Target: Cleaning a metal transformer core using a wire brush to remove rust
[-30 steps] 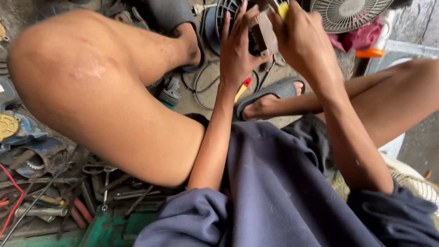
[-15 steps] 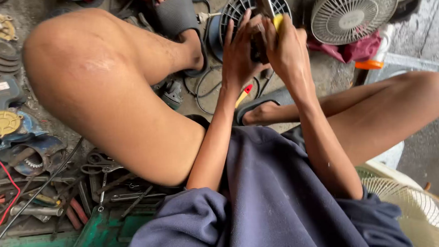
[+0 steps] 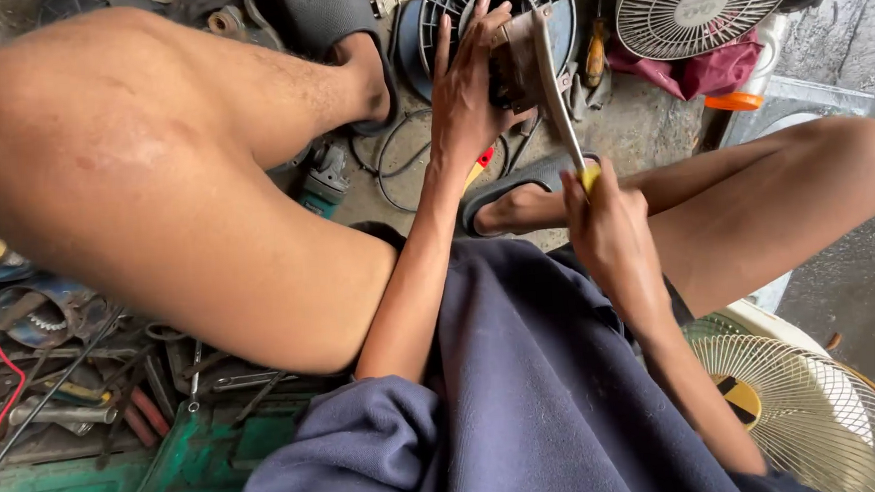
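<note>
Okay, nearest the camera, a dark blue shirt (image 3: 525, 401) is filling the bottom of the view, with a green tray (image 3: 200, 468) lying left of it and a white fan guard (image 3: 815, 406) lying right of it. Loose hand tools (image 3: 86, 394) are piling just beyond the tray. Up from the shirt, the right hand (image 3: 611, 232) is gripping the yellow handle of a screwdriver (image 3: 565, 110), fingers closed around it, and the shaft is running up and away to the small metal motor part (image 3: 518, 67). The left hand (image 3: 465, 100) is holding that motor part from its left side, fingers wrapping over the top, thumb pressing near the bottom. The motor part is sitting above a grey sandal (image 3: 529, 181) on the concrete floor (image 3: 651, 125). Just behind the motor part, a round blue-grey fan housing (image 3: 445, 16) is lying on the floor. To the right of that housing, another white fan grille (image 3: 704, 2) is resting over a red cloth (image 3: 718, 67).
</note>
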